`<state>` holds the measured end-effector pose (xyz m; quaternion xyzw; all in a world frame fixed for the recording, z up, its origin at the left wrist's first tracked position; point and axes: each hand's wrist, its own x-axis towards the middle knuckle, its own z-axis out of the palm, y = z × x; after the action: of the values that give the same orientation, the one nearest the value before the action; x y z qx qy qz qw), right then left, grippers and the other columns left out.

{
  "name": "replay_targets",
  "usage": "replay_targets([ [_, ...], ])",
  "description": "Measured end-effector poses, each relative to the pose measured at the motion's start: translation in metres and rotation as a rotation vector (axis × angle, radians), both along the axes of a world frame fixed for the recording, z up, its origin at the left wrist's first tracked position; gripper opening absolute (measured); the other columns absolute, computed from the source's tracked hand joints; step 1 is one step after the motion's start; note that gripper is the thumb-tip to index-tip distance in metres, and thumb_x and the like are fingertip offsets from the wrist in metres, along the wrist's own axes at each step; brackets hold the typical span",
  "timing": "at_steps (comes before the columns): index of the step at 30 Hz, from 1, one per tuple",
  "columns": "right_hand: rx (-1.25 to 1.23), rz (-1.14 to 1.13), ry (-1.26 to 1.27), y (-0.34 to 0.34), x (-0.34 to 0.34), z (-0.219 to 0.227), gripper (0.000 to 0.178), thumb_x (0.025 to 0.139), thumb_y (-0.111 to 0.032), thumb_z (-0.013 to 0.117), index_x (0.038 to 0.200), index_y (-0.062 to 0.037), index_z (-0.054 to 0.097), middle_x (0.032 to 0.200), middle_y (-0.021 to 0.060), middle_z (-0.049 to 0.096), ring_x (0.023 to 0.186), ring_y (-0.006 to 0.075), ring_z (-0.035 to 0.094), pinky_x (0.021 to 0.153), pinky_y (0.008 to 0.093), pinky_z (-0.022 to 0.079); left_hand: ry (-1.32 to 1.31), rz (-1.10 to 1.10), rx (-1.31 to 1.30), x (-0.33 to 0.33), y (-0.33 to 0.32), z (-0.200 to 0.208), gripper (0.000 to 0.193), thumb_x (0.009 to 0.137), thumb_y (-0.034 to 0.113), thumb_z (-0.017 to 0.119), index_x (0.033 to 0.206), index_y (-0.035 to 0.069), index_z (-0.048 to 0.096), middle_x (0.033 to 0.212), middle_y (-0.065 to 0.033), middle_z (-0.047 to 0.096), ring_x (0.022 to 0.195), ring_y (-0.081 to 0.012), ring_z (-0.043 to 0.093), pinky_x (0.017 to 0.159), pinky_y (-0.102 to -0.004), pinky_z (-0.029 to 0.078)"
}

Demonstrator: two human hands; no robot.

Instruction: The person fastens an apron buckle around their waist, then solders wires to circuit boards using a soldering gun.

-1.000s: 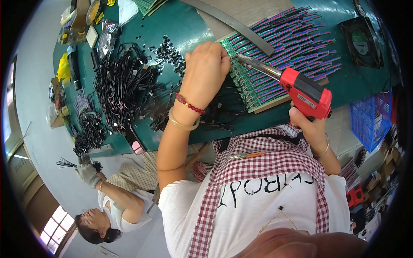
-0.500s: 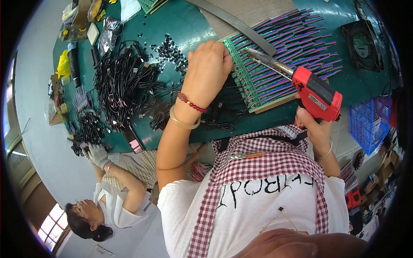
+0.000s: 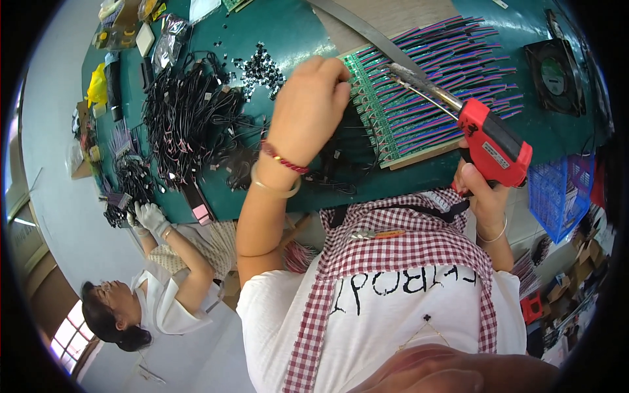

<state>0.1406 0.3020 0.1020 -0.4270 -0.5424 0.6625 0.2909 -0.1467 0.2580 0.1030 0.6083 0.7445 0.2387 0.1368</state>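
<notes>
My left hand (image 3: pixel 309 108) is closed in a pinch at the left edge of a green circuit board panel (image 3: pixel 375 111). What its fingertips hold, if anything, is hidden behind the hand. In my right hand (image 3: pixel 483 193) is the grip of a red and black soldering gun (image 3: pixel 495 141). Its long metal tip, with a thin feed tube alongside, points left over the panel; I cannot tell whether it touches. Rows of striped multicoloured wires (image 3: pixel 458 75) run right from the panel. Dark cables lie at its left side, partly under my left forearm.
Left of my hand lie small black parts (image 3: pixel 261 71) and a heap of black cables (image 3: pixel 180 124). A grey metal strip (image 3: pixel 367 29) crosses above the panel. A black fan (image 3: pixel 553 75) stands at right, a blue basket (image 3: pixel 560 196) below it. A gloved co-worker (image 3: pixel 154 219) works at lower left.
My left hand has drawn slightly left, away from the panel. The soldering gun has shifted a little right, its tip with it. The co-worker leans further left.
</notes>
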Motion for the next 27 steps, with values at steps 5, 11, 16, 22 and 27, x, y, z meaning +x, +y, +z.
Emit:
replay_targets([
  [5,-0.033,-0.045,0.016,0.004,0.001,0.005,0.035,0.085,-0.007,0.058,0.117,0.0056,0.050,0.064,0.0031,0.046,0.050,0.0086,0.042,0.048,0.0226,0.036,0.076,0.207,0.112,-0.032,-0.056,0.023,0.012,0.081,0.001,0.061,0.093,0.000,0.061,0.088,-0.0135,0.061,0.078,-0.0252,0.062,0.070,-0.0319,0.050],
  [11,-0.089,-0.035,0.131,0.014,-0.006,0.006,0.033,0.087,-0.007,0.056,0.117,0.0062,0.048,0.062,0.0028,0.043,0.050,0.0084,0.040,0.047,0.0224,0.034,0.266,0.307,-0.165,-0.016,-0.107,-0.004,0.020,0.075,0.006,0.068,0.093,0.007,0.059,0.089,-0.0095,0.055,0.088,-0.0292,0.054,0.077,-0.0393,0.042],
  [16,-0.079,-0.032,0.158,0.012,-0.011,0.011,0.033,0.088,-0.007,0.055,0.116,0.0063,0.048,0.061,0.0032,0.043,0.050,0.0083,0.039,0.047,0.0225,0.034,0.267,0.340,-0.010,-0.035,-0.112,-0.011,0.010,0.079,0.005,0.066,0.088,0.007,0.062,0.082,-0.0068,0.058,0.080,-0.0266,0.056,0.072,-0.0370,0.042],
  [22,-0.110,-0.023,0.282,0.012,-0.020,0.027,0.036,0.086,-0.003,0.056,0.119,0.0071,0.049,0.061,0.0028,0.045,0.050,0.0089,0.041,0.047,0.0237,0.037,-0.540,0.538,0.332,-0.030,-0.096,0.017,0.005,0.085,0.000,0.063,0.089,-0.002,0.062,0.074,-0.0008,0.060,0.062,-0.0049,0.050,0.055,-0.0205,0.039],
  [27,-0.032,-0.032,0.178,0.014,-0.045,0.045,0.039,0.086,-0.007,0.060,0.121,0.0039,0.046,0.070,0.0060,0.052,0.056,0.0110,0.048,0.051,0.0240,0.040,-0.619,0.195,0.416,-0.003,-0.056,0.036,0.006,0.082,-0.004,0.064,0.087,-0.001,0.064,0.087,-0.0033,0.057,0.065,-0.0050,0.047,0.056,-0.0187,0.036],
])
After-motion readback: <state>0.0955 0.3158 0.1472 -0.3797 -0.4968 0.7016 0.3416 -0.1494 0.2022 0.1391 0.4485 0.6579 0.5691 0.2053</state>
